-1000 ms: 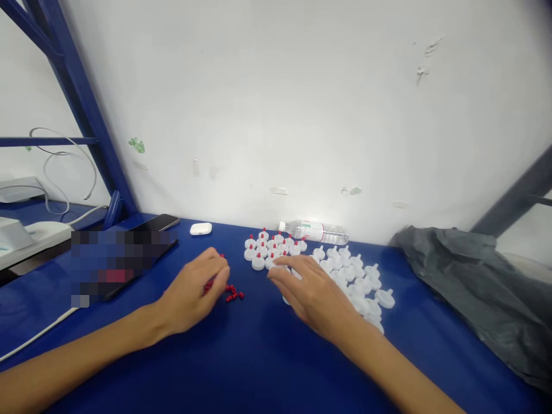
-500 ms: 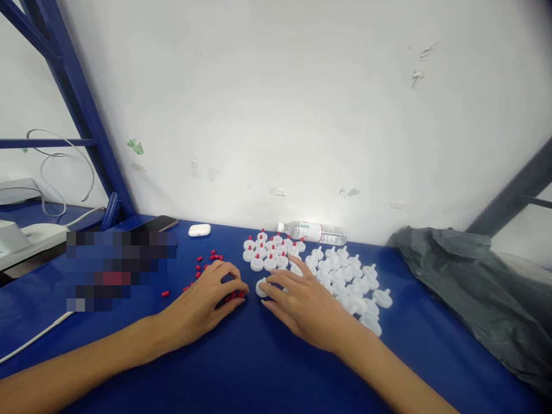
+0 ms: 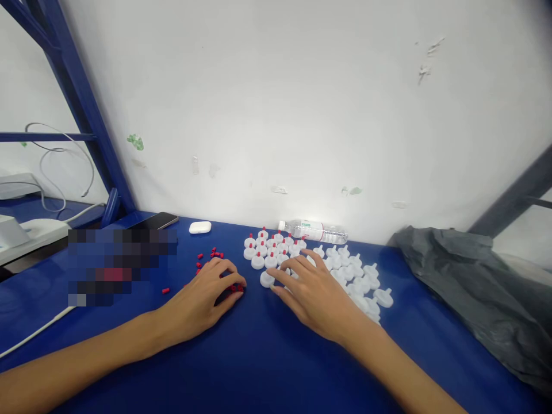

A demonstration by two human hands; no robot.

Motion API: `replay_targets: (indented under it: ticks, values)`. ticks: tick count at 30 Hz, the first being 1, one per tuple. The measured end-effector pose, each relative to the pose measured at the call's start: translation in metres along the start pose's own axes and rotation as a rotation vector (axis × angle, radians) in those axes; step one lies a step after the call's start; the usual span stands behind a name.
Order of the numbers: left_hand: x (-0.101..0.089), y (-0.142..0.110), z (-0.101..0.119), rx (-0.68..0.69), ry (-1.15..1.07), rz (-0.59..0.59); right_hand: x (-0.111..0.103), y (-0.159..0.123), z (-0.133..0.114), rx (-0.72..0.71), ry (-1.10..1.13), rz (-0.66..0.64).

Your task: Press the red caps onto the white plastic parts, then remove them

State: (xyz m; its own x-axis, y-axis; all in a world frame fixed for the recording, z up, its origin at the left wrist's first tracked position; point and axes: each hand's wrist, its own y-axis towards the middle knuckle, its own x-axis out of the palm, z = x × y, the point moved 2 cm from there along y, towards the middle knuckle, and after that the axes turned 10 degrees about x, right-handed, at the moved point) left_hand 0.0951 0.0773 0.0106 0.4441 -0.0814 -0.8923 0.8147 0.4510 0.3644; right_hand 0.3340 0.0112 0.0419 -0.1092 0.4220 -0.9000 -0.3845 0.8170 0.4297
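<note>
My left hand [image 3: 211,293] is curled low over the blue table, its thumb and fingertips closed around small red caps [image 3: 236,287]. More loose red caps [image 3: 214,253] lie just beyond it, some partly hidden by the fingers. With thumb and fingers, my right hand [image 3: 313,296] grips the edge of a white round nozzle lid [image 3: 267,280]; its spout is hidden. Behind stand white lids with red-tipped spouts [image 3: 257,262] in a cluster. To the right, under and past my right hand, spreads a pile of white lids with bare spouts [image 3: 361,284].
A clear plastic bottle [image 3: 323,231] lies along the wall. A white earbud case [image 3: 200,227] and a dark phone [image 3: 161,221] are at the back left, near a blurred patch. A grey plastic bag [image 3: 466,282] covers the right side. A white cable [image 3: 38,332] runs along the left.
My right hand has shifted slightly right with the white lid at its fingertips. My left hand stays by the red caps, having moved only a little. The view has tilted slightly.
</note>
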Motion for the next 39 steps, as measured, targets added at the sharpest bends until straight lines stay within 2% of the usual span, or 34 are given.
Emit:
replay_targets:
  ticks: [7,16,23,27,29,32,34,35,37,39]
  values:
    - [-0.001,0.001,0.002,0.006,-0.005,-0.006,0.002,0.001,0.002,0.025,-0.033,0.015]
    - [-0.005,0.003,0.003,0.005,-0.045,0.005,-0.002,0.009,0.018,0.206,0.051,0.026]
    - [-0.017,0.003,0.01,0.091,-0.145,0.175,0.005,0.045,0.031,0.13,0.073,-0.117]
    - [-0.025,0.001,0.013,0.126,-0.161,0.254,-0.007,0.058,0.033,0.126,0.187,0.004]
    - [-0.029,0.001,0.013,0.146,-0.144,0.282,-0.015,0.059,0.028,0.103,0.271,0.063]
    - [-0.034,0.001,0.011,0.153,-0.079,0.312,-0.02,0.056,0.007,-0.04,0.366,0.04]
    - [-0.032,-0.002,0.007,0.154,-0.007,0.31,-0.015,0.052,-0.011,-0.203,0.415,0.02]
    - [-0.029,-0.004,0.005,0.16,0.028,0.306,-0.011,0.05,-0.019,-0.25,0.444,0.054]
    - [-0.021,-0.01,0.001,0.172,0.099,0.307,-0.001,0.048,-0.032,-0.302,0.443,0.106]
    - [-0.014,-0.016,-0.001,0.172,0.149,0.324,0.008,0.047,-0.039,-0.303,0.443,0.091]
